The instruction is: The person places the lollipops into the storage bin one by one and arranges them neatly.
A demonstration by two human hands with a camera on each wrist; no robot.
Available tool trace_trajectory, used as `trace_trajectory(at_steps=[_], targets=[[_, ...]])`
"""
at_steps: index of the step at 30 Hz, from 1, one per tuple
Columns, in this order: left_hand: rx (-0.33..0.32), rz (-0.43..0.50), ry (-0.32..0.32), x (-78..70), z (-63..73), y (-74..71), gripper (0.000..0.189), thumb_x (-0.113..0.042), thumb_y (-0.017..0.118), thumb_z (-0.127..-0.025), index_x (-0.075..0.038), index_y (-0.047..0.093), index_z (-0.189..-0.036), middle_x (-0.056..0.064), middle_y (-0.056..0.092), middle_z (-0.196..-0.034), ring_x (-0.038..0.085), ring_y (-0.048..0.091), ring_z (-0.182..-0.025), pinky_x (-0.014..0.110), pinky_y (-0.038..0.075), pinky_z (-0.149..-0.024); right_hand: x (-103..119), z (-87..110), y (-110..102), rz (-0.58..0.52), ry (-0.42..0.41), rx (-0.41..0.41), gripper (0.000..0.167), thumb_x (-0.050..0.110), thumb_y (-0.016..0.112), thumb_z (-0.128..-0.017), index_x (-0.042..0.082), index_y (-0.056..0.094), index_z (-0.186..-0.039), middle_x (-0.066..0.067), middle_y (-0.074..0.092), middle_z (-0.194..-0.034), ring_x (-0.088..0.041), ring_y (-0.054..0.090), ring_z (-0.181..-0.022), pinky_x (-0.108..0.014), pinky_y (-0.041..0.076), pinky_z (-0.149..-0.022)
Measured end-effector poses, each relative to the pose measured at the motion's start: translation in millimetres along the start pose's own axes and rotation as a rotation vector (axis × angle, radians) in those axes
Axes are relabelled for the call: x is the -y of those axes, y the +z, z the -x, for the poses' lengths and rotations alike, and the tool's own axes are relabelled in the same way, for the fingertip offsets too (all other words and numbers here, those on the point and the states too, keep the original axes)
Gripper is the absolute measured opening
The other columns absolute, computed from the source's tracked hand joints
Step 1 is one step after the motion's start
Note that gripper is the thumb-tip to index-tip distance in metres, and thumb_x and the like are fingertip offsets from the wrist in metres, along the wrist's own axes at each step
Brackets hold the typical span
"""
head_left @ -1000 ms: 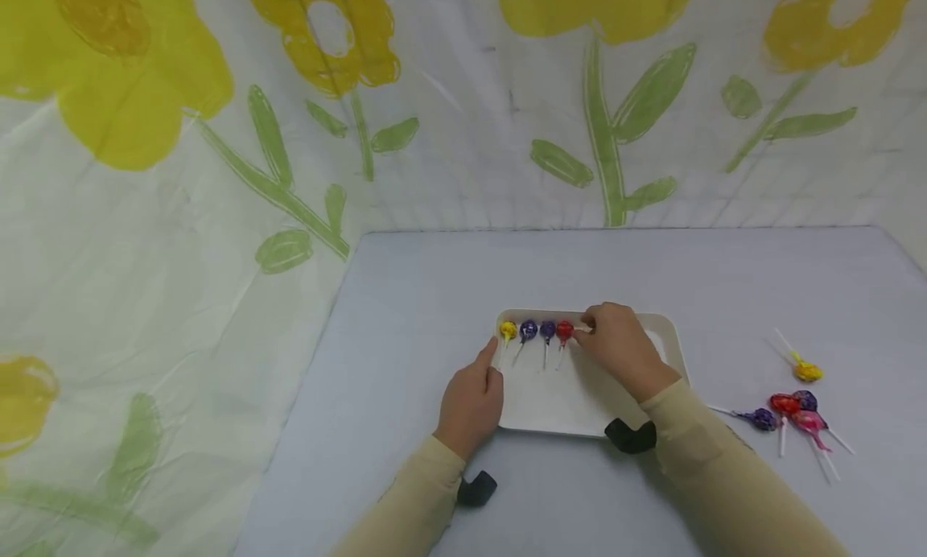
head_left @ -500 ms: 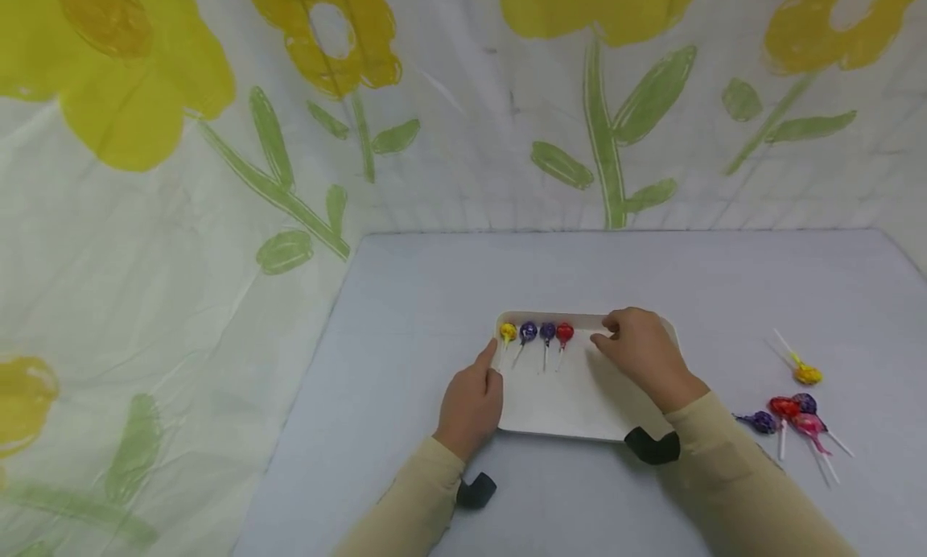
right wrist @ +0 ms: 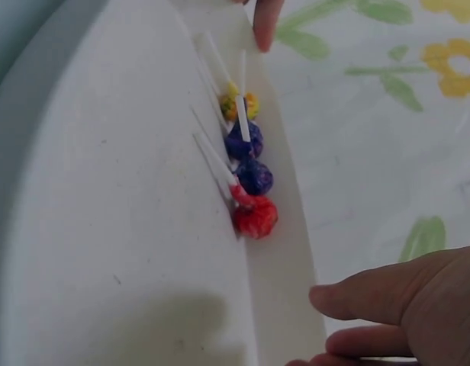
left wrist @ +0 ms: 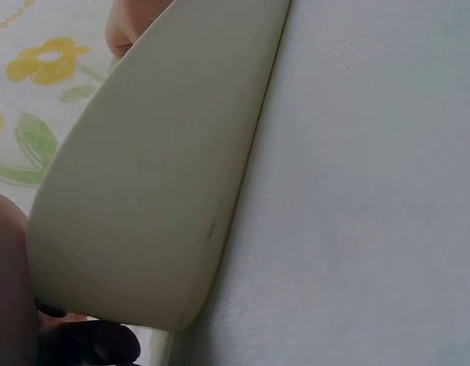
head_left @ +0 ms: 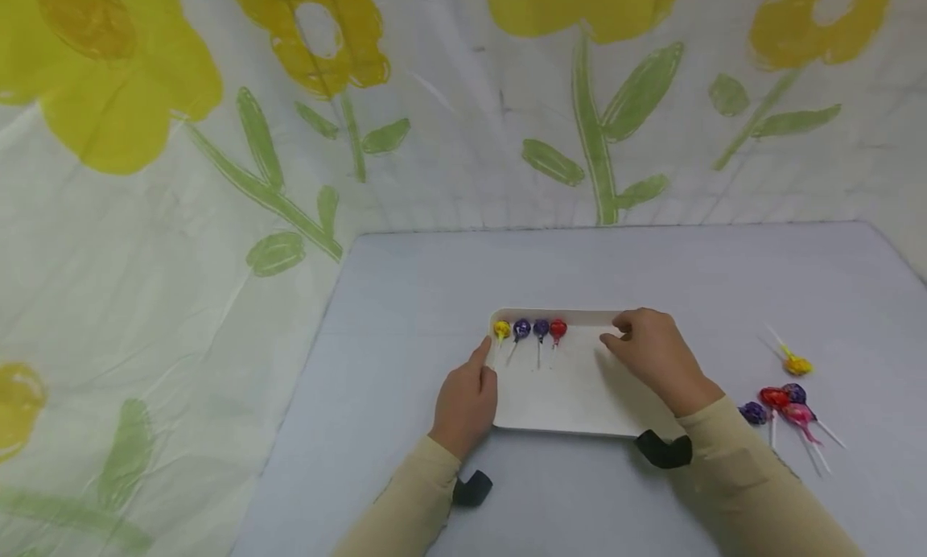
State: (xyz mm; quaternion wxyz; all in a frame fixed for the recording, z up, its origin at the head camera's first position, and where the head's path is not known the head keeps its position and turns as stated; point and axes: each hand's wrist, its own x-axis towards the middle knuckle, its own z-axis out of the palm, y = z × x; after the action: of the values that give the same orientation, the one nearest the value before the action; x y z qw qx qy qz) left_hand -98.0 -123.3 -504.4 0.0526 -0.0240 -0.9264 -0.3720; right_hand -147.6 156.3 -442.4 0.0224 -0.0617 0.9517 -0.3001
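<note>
A white tray (head_left: 550,404) lies before me with a row of lollipops along its far wall. From left to right they are a yellow lollipop (head_left: 502,329), two purple lollipops (head_left: 521,329) and a red lollipop (right wrist: 256,218), sticks toward me. My left hand (head_left: 467,400) grips the tray's left side, thumb and fingers at the wall in the left wrist view. Over the tray's far right part hovers my right hand (head_left: 655,352), thumb and forefinger apart and nothing between them. The right wrist view shows its thumb near the far rim, right of the red lollipop.
On the table (head_left: 405,299) right of the tray lies a loose cluster of lollipops, among them a pink lollipop (head_left: 800,414) and a red one. Another yellow lollipop (head_left: 797,365) lies just behind them. A flower-printed sheet (head_left: 449,154) hangs behind and left of the table.
My right hand has left the red lollipop and moved rightward along the tray's far side. The left hand keeps its hold on the tray. The head view has shifted slightly.
</note>
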Motion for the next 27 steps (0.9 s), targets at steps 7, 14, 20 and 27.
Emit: trace_trajectory(at_steps=[7,14,20,27], targets=[[0.008,0.003,0.001,-1.4,0.9,-1.7,0.051,-0.015,0.047,-0.106,-0.008,0.050,-0.156,-0.004,0.039,-0.062,0.009,0.032,-0.054,0.027,0.033,-0.053,-12.2,6.4,-3.8,-0.008,0.010,-0.015,0.040,0.018,0.073,-0.097,-0.013,0.070,-0.122,-0.031,0.070,-0.117,-0.038,0.071,-0.099,-0.051,0.059,-0.081],[0.010,0.001,-0.004,-3.1,0.1,-1.6,0.052,-0.016,0.046,-0.106,-0.009,0.050,-0.157,-0.005,0.037,-0.061,0.010,0.030,-0.054,0.028,0.033,-0.053,-24.9,11.0,-11.3,-0.015,-0.004,-0.076,0.040,0.019,0.072,-0.097,-0.013,0.070,-0.121,-0.032,0.068,-0.116,-0.041,0.072,-0.099,-0.053,0.058,-0.081],[0.005,0.002,-0.015,-1.7,0.0,-0.8,0.052,-0.016,0.046,-0.106,-0.010,0.050,-0.157,-0.006,0.035,-0.060,0.010,0.029,-0.053,0.028,0.036,-0.056,-29.7,15.6,-15.2,-0.027,-0.016,-0.101,0.039,0.018,0.073,-0.098,-0.014,0.070,-0.120,-0.033,0.068,-0.114,-0.043,0.071,-0.097,-0.052,0.058,-0.077],[0.001,0.004,-0.010,-0.8,-1.4,-0.1,0.052,-0.017,0.046,-0.106,-0.011,0.050,-0.157,-0.006,0.036,-0.060,0.009,0.030,-0.053,0.029,0.038,-0.059,-27.9,24.6,-20.4,-0.024,0.006,-0.097,0.042,0.020,0.073,-0.098,-0.015,0.068,-0.122,-0.033,0.068,-0.116,-0.044,0.069,-0.100,-0.054,0.058,-0.079]])
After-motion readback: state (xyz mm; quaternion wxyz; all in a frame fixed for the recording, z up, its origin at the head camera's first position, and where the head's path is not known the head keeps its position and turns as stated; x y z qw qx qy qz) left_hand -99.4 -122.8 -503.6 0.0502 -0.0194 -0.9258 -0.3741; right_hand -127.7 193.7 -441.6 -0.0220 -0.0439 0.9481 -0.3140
